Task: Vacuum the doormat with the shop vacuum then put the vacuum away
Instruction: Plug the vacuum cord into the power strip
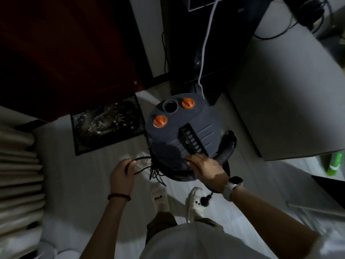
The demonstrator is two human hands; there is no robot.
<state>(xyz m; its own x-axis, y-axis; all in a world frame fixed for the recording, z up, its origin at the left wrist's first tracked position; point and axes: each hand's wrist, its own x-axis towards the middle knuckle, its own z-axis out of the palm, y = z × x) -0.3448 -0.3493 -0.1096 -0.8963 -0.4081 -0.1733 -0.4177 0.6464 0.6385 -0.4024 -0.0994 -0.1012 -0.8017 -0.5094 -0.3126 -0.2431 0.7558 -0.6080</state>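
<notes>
The grey shop vacuum [183, 131] with two orange knobs stands on the floor in front of my feet. Its black ribbed hose [226, 149] curls round its right side. The dark patterned doormat [107, 124], speckled with pale debris, lies to the vacuum's left before a red door. My left hand [122, 173] pinches a loop of the black power cord [147, 166], which hangs in coils off the vacuum's near side. My right hand [207, 168] rests on the vacuum's near top edge, its fingers on the cord there.
A grey cabinet [291, 94] stands to the right, a dark stand behind the vacuum with a white cable [206, 43] hanging down. Pale folded bedding [17, 165] sits at the left. A green bottle [334, 163] lies at the far right.
</notes>
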